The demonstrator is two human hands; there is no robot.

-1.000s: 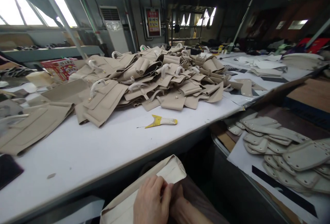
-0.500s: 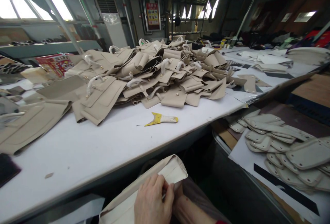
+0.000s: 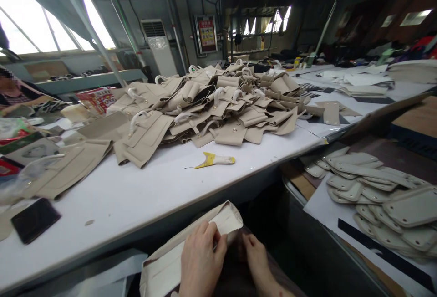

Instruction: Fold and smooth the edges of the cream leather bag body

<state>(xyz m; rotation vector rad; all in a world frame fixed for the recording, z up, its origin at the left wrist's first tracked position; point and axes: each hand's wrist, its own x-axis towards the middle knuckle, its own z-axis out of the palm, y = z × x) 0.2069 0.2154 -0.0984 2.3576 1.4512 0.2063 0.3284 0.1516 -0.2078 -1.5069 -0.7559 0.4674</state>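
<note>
Over my lap lies a beige leather-like bag piece (image 3: 163,248) with a long pale panel and raised, folded edges, tilted up to the right. My left hand (image 3: 201,256) is closed on its near edge, thumb and fingers pinched together. Just right of the piece, apart from my left hand, is my right hand (image 3: 257,258) with its fingers curled into a pinch. Whatever may be between those fingertips is too small or dark to make out. Beyond them on the white table rests a yellow-and-white forked tool (image 3: 215,159).
A heap of beige bag pieces with wrapped handles (image 3: 205,105) covers the table's middle. A dark phone-like object (image 3: 36,219) lies at left. Studded grey pieces (image 3: 406,206) are stacked at right. A person (image 3: 17,92) sits at far left.
My right hand has moved away from beneath my left hand, out to the right of the bag piece. My left hand keeps its hold. The camera view has shifted left and up.
</note>
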